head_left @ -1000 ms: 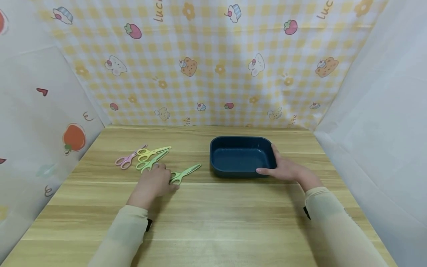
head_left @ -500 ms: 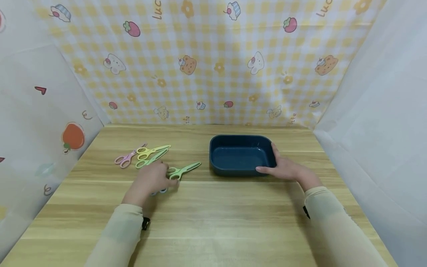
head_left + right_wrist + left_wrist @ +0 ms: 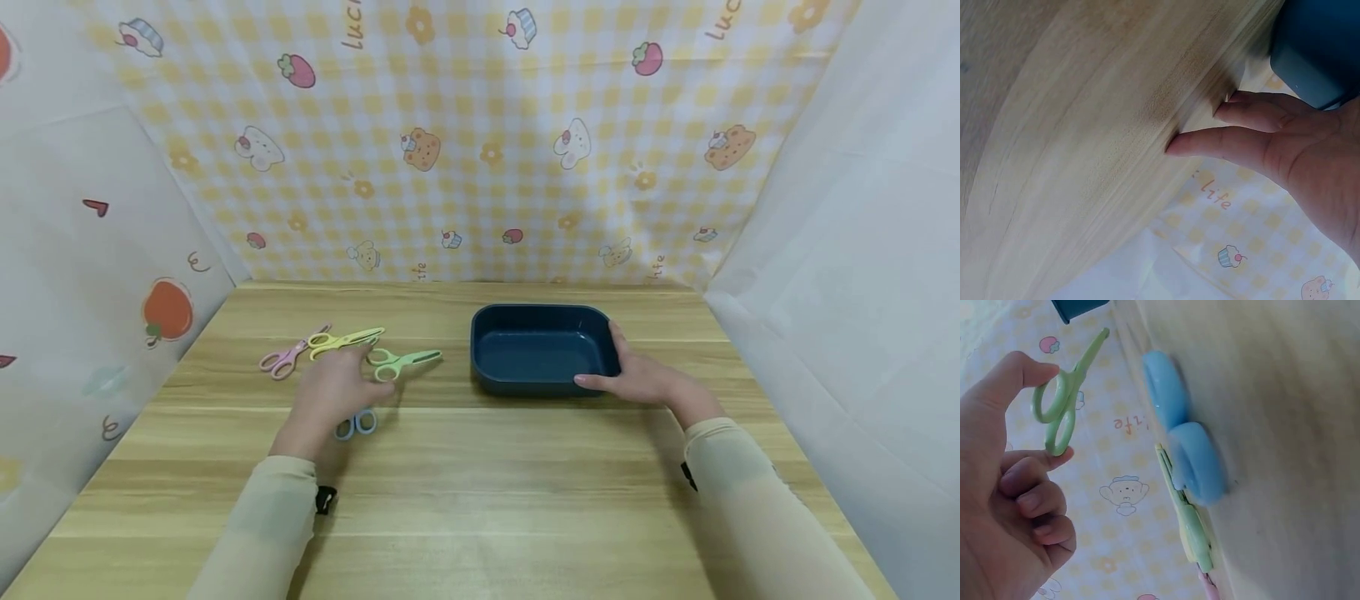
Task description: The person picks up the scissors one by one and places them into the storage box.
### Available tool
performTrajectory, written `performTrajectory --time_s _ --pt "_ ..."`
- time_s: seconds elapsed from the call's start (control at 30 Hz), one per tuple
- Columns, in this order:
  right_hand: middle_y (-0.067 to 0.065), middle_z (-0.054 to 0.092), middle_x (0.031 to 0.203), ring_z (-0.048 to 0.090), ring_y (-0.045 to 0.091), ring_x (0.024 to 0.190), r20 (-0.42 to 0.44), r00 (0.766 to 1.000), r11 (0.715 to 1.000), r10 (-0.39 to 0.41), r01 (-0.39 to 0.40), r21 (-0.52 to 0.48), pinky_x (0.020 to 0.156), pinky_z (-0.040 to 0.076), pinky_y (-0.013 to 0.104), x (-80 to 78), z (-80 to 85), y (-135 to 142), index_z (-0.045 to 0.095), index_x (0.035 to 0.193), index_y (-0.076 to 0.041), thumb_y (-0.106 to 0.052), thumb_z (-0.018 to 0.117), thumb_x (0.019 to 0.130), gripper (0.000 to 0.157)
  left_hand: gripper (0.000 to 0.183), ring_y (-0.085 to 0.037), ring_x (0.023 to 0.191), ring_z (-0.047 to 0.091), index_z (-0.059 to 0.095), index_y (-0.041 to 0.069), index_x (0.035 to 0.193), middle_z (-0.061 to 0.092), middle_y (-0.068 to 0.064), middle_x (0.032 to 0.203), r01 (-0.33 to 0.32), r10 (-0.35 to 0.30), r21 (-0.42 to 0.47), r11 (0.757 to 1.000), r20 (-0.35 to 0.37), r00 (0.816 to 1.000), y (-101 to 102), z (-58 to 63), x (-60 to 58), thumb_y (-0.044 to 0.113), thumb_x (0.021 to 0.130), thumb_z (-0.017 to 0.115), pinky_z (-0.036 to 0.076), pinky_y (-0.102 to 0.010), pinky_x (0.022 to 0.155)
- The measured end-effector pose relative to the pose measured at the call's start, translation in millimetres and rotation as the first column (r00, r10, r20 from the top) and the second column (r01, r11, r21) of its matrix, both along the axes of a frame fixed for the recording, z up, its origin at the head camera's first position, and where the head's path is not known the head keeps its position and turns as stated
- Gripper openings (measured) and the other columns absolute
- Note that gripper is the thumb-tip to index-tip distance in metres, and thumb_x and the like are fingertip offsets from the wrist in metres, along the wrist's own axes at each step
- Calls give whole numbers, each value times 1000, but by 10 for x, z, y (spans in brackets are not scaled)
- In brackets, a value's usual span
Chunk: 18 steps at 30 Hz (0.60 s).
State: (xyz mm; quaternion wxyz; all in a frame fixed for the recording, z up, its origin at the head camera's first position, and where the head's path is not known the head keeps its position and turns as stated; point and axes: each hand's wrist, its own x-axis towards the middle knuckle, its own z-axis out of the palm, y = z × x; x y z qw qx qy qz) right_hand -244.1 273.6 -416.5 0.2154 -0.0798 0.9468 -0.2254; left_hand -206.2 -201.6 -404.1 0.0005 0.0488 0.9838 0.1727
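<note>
My left hand [image 3: 326, 396] pinches green scissors [image 3: 411, 360] by the finger loops, between thumb and fingertips. The left wrist view shows these green scissors [image 3: 1077, 376] raised off the table, blades pointing away. Below this hand lie scissors with blue loops [image 3: 365, 421], the rest hidden by the hand. Yellow scissors [image 3: 347, 339] and pink scissors [image 3: 287, 358] lie beyond it; another green pair [image 3: 1192, 528] beside the yellow one is mostly covered in the head view. My right hand [image 3: 637, 377] rests against the right end of a dark blue box [image 3: 525, 389], fingers straight in the right wrist view.
The box is open-topped and stands right of the scissors on the wooden table [image 3: 480, 500]. A yellow checked cloth [image 3: 480, 192] hangs behind the table's back edge. White sheets [image 3: 840, 250] flank both sides.
My left hand has lifted the green scissors and shifted slightly away from me, uncovering the blue loops. The right hand and the box have stayed put.
</note>
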Motion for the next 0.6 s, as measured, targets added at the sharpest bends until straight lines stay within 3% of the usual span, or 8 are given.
performTrajectory --time_s 0.23,0.33,0.4,0.47,0.53,0.6 --pt "42 21 168 36 59 152 -5 1000 1000 4 -4 4 123 32 69 -1 13 -13 -29 165 -16 -86 56 90 134 77 -10 45 25 59 3 149 35 5 50 -36 39 27 999 -108 993 70 124 -50 50 89 70 25 -26 41" --pt "42 22 167 37 59 151 -4 1000 1000 5 -5 10 123 33 69 3 23 -20 -30 165 -16 -86 56 90 134 78 -11 47 30 59 5 150 54 -2 59 -46 53 57 997 -118 992 136 212 -86 52 89 72 28 -27 42" --pt "42 22 167 37 59 151 -2 1000 1000 3 -3 12 123 33 69 6 31 -20 -30 165 -16 -86 56 90 134 80 -12 49 36 58 5 151 71 -11 79 -43 52 81 996 -118 992 193 282 -110 53 89 73 32 -28 44" --pt "42 22 167 37 59 151 -2 1000 1000 2 -1 12 123 32 69 8 38 -19 -30 165 -16 -86 56 90 134 80 -13 51 42 59 6 151 77 -16 97 -34 46 94 995 -134 990 252 341 -136 54 88 73 35 -29 47" --pt "42 21 167 35 59 152 -4 1000 1000 0 0 10 123 32 69 8 41 -14 -31 165 -16 -86 56 90 134 81 -14 52 43 60 6 150 78 -15 97 -18 33 98 995 -154 988 314 396 -161 56 88 73 36 -29 48" --pt "42 19 168 33 60 153 -2 1000 1000 -1 1 6 123 31 70 9 38 -12 -31 165 -16 -86 56 90 134 81 -14 50 40 60 6 149 72 -10 80 -1 19 108 994 -171 985 384 442 -184 56 88 72 34 -30 48"
